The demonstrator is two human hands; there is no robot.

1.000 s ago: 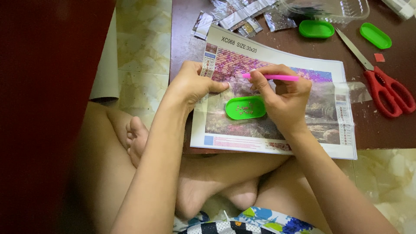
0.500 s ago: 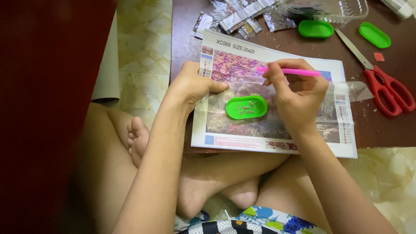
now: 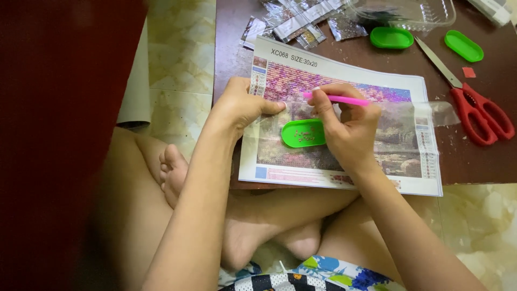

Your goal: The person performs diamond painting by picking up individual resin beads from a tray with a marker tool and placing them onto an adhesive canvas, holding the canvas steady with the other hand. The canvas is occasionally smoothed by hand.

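A diamond-painting canvas lies on a dark brown table, partly filled with purple beads near its top. My left hand presses down on the canvas's left edge, fingers resting on the clear film. My right hand grips a pink applicator pen, its tip pointing left onto the canvas just above a green oval bead tray. That tray holds several small beads and is partly covered by my right hand.
Red-handled scissors lie at the right. Two more green trays, a clear plastic container and several bead packets sit at the table's far edge. My crossed legs are under the near edge.
My right hand with the pink pen swung right half a second ago and has come back left, its tip again on the canvas above the green tray. My left hand stayed put.
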